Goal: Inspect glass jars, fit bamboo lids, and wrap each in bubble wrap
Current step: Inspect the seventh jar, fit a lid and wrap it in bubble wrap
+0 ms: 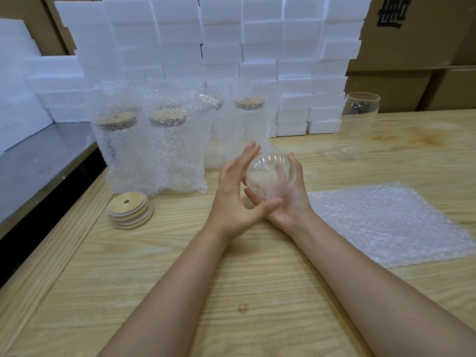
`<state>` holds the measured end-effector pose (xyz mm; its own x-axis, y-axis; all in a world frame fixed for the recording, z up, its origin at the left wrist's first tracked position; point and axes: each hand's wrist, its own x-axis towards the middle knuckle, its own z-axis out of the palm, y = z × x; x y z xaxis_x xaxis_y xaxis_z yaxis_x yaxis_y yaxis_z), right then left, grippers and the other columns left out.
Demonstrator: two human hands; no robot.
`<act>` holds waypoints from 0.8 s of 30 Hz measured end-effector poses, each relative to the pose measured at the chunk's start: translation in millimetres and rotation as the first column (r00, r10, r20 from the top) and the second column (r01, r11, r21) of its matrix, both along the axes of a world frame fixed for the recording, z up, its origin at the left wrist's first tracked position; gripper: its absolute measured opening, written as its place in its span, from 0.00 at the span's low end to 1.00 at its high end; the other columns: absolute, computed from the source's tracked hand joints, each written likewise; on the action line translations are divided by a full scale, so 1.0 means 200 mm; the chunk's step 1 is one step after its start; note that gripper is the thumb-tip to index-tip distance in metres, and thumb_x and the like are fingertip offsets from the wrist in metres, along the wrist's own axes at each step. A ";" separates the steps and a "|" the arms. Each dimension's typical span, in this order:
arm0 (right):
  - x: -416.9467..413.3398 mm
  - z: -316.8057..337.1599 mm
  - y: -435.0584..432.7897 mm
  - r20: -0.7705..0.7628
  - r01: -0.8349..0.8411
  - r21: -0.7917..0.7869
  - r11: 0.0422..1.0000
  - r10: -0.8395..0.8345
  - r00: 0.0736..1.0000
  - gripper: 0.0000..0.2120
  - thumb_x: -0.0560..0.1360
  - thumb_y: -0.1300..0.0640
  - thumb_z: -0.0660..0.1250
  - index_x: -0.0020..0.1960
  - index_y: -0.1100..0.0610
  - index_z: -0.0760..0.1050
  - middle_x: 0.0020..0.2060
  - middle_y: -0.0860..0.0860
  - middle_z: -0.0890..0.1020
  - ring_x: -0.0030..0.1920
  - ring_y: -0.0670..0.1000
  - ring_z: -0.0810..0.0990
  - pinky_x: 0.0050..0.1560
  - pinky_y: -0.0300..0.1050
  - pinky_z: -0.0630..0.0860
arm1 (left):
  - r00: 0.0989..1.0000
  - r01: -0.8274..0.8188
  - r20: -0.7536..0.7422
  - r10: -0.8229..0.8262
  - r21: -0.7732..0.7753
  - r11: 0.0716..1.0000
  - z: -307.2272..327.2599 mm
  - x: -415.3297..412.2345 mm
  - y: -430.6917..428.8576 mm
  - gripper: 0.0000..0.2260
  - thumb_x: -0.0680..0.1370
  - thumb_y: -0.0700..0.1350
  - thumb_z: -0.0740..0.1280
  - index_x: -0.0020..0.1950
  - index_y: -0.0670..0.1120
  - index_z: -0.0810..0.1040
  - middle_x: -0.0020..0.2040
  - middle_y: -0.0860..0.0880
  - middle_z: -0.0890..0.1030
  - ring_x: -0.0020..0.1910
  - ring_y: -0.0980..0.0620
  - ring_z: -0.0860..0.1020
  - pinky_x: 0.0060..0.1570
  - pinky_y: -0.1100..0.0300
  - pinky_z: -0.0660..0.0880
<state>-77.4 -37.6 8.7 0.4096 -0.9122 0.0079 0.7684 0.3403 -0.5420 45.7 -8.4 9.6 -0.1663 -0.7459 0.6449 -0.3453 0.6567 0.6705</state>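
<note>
A glass jar (270, 176) is held tilted between both hands, one round end facing the camera. It is cupped from below by the R hand (292, 206), fingers curled under it. The L hand (235, 194) is pressed to its side, fingers straight, thumb beneath. Bamboo lids (130, 211) are stacked just left of the L hand. A bubble wrap sheet (386, 222) is spread right of the R hand. Wrapped jars (154, 145) are stood beyond the L hand.
</note>
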 end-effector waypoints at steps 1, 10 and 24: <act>0.00 -0.01 0.00 -0.019 0.024 0.018 1.000 -0.023 1.000 0.22 0.75 0.34 0.59 0.61 0.47 0.70 0.46 0.61 0.84 0.45 0.60 0.84 0.37 0.48 0.82 | 0.998 -0.020 0.056 0.021 -0.021 1.000 -0.01 0.00 0.00 0.39 0.67 0.58 0.72 0.74 0.54 0.60 0.74 0.60 0.62 0.71 0.52 0.65 0.67 0.69 0.60; 0.02 -0.02 -0.01 -0.260 0.097 0.026 0.995 -0.087 0.962 0.29 0.74 0.29 0.52 0.47 0.53 0.76 0.35 0.60 0.82 0.27 0.55 0.79 0.27 0.41 0.77 | 0.989 -0.124 -0.082 0.126 0.025 0.992 -0.02 -0.03 -0.02 0.43 0.61 0.48 0.80 0.70 0.58 0.62 0.68 0.62 0.67 0.68 0.53 0.68 0.59 0.74 0.65; 0.04 0.01 0.01 -0.238 0.079 -0.013 0.997 -0.080 0.968 0.31 0.77 0.35 0.50 0.66 0.58 0.67 0.47 0.64 0.80 0.32 0.53 0.76 0.35 0.43 0.74 | 0.986 0.059 -0.161 -0.044 0.091 0.994 -0.04 0.00 -0.03 0.42 0.63 0.60 0.75 0.73 0.54 0.61 0.74 0.55 0.63 0.75 0.55 0.60 0.72 0.49 0.63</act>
<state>-69.2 -35.8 11.7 0.3258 -0.9422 -0.0777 0.6415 0.2807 -0.7139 46.4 -13.5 2.0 -0.1074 -0.7985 0.5923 -0.1967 0.6011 0.7746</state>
